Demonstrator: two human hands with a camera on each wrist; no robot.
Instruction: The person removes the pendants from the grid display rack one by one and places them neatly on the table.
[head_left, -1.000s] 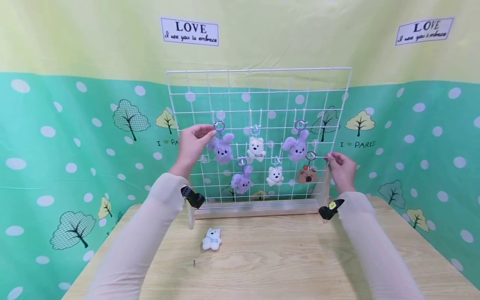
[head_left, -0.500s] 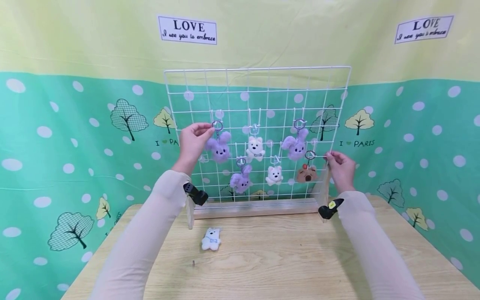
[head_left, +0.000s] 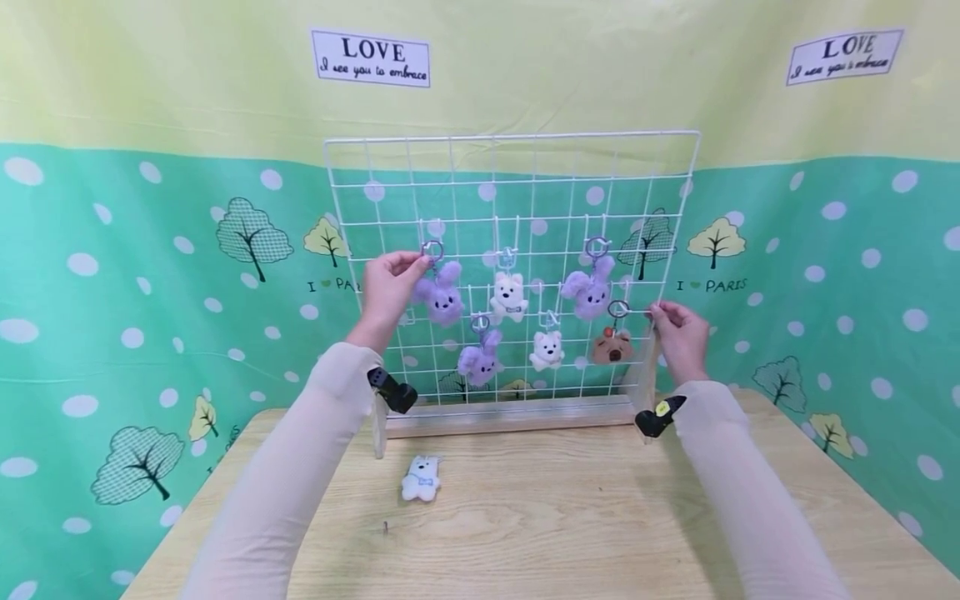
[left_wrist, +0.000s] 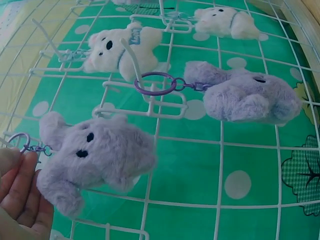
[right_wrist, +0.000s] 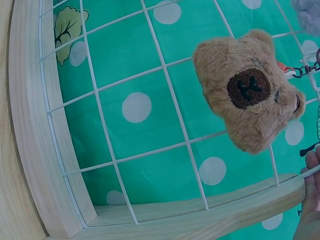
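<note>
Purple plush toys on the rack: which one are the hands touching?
The upper-left purple toy in the head view: the left hand pinches its key ring. The upper-right one and the lower one hang untouched.

- Head view: bright, even, diffuse light; faint shadow on the wooden tabletop (head_left: 525, 550) beside the right sleeve (head_left: 750, 483); fine detail slightly soft;
- Left wrist view: dimmer, hazy, cool-tinted; wire grid (left_wrist: 219, 206) bows towards the edges;
- Right wrist view: likewise dim; lavender plush (right_wrist: 309, 15) at the upper right corner blurred.
</note>
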